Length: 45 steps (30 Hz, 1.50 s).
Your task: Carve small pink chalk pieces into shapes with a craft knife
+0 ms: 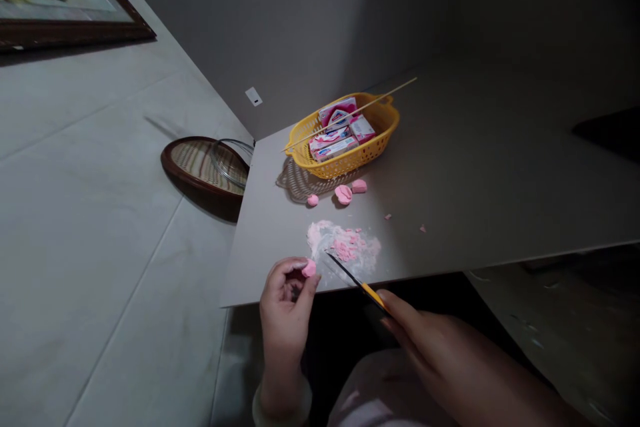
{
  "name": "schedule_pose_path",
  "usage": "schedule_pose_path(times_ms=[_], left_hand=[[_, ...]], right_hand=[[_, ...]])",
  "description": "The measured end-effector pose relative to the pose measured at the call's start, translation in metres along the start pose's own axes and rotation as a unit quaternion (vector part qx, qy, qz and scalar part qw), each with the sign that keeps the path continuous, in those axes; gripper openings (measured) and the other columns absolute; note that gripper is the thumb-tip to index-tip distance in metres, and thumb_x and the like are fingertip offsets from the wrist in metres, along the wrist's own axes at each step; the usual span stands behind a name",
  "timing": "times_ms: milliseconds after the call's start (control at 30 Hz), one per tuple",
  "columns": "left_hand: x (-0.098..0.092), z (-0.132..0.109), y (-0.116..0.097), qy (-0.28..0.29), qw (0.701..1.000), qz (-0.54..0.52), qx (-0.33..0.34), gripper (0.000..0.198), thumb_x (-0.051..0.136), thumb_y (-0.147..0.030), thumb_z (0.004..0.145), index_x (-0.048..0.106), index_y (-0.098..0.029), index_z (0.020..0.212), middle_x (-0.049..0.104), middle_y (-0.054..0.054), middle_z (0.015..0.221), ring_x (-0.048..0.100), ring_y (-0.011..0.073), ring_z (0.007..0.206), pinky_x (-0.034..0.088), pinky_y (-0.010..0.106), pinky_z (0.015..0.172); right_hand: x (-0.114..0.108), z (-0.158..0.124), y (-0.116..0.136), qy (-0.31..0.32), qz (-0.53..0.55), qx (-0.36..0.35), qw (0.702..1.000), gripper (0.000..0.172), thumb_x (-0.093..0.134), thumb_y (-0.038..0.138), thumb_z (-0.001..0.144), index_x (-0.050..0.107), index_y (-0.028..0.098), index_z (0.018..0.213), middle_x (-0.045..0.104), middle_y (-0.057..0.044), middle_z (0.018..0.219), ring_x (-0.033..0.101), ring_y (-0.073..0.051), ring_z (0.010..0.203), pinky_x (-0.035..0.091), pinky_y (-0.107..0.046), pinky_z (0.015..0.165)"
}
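Between the thumb and fingers of my left hand [286, 300] is a small pink piece of soap [309, 269], held just above the table's near edge. My right hand [413, 323] is closed around the yellow-and-black handle of a knife [350, 273]. The thin dark blade points up and to the left, its tip over a patch of pink shavings and pale powder [345, 245]. Blade and held piece are apart. Beyond the powder lie a round pink piece [343, 195], a blocky pink piece [359, 186] and a smaller pink piece [313, 200].
A yellow plastic basket [335, 163] with several pink-and-white soap boxes [340, 133] stands farther back on the grey table [450, 213]. Across its rim rests a thin stick [385, 95]. To the left is a brown-rimmed oval woven object [195, 160]. Two small crumbs lie on the right.
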<state>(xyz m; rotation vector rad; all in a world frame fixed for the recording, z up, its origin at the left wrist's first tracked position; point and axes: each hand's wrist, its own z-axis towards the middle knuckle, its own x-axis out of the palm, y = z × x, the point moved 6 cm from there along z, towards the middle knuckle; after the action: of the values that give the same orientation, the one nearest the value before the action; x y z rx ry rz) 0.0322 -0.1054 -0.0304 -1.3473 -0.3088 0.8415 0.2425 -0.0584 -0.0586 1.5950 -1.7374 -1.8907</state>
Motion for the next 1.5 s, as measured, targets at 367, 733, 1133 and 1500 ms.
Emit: schedule_pose_path(times_ms=[367, 733, 1133, 1500], left_hand=[[0.003, 0.005, 0.006, 0.023, 0.985, -0.122, -0.119, 0.032, 0.089, -0.037, 0.073, 0.072, -0.019, 0.094, 0.073, 0.004, 0.094, 0.069, 0.0145, 0.085, 0.056, 0.024, 0.080], [0.003, 0.002, -0.002, 0.047, 0.995, 0.033, -0.081, 0.029, 0.079, -0.041, 0.084, 0.073, -0.021, 0.104, 0.073, 0.007, 0.106, 0.068, 0.0187, 0.094, 0.054, 0.030, 0.087], [0.011, 0.003, -0.009, 0.069, 0.970, 0.212, 0.097, 0.015, 0.076, -0.034, 0.087, 0.078, -0.026, 0.099, 0.073, 0.008, 0.100, 0.065, 0.0240, 0.091, 0.051, 0.036, 0.086], [0.011, -0.001, -0.005, 0.041, 0.974, 0.182, 0.128, 0.010, 0.079, -0.029, 0.083, 0.075, -0.025, 0.091, 0.070, 0.005, 0.088, 0.063, 0.0218, 0.083, 0.049, 0.032, 0.076]], right_hand=[[0.000, -0.002, -0.007, -0.042, -0.031, -0.002, 0.999, 0.038, 0.037, 0.018, 0.098, 0.067, 0.022, 0.122, 0.075, -0.006, 0.069, 0.070, -0.023, 0.059, 0.046, -0.027, 0.056], [-0.013, -0.009, -0.004, -0.054, -0.048, 0.003, 0.997, 0.042, 0.034, 0.020, 0.098, 0.065, 0.022, 0.126, 0.076, -0.006, 0.069, 0.071, -0.024, 0.057, 0.046, -0.029, 0.052], [0.001, -0.005, 0.003, -0.022, -0.038, -0.003, 0.999, 0.038, 0.039, 0.012, 0.096, 0.067, 0.019, 0.121, 0.077, -0.008, 0.076, 0.075, -0.024, 0.068, 0.045, -0.027, 0.056], [0.004, 0.001, 0.009, 0.020, 0.017, 0.020, 0.999, 0.039, 0.042, 0.010, 0.094, 0.064, 0.020, 0.125, 0.080, -0.009, 0.092, 0.077, -0.026, 0.080, 0.048, -0.028, 0.062]])
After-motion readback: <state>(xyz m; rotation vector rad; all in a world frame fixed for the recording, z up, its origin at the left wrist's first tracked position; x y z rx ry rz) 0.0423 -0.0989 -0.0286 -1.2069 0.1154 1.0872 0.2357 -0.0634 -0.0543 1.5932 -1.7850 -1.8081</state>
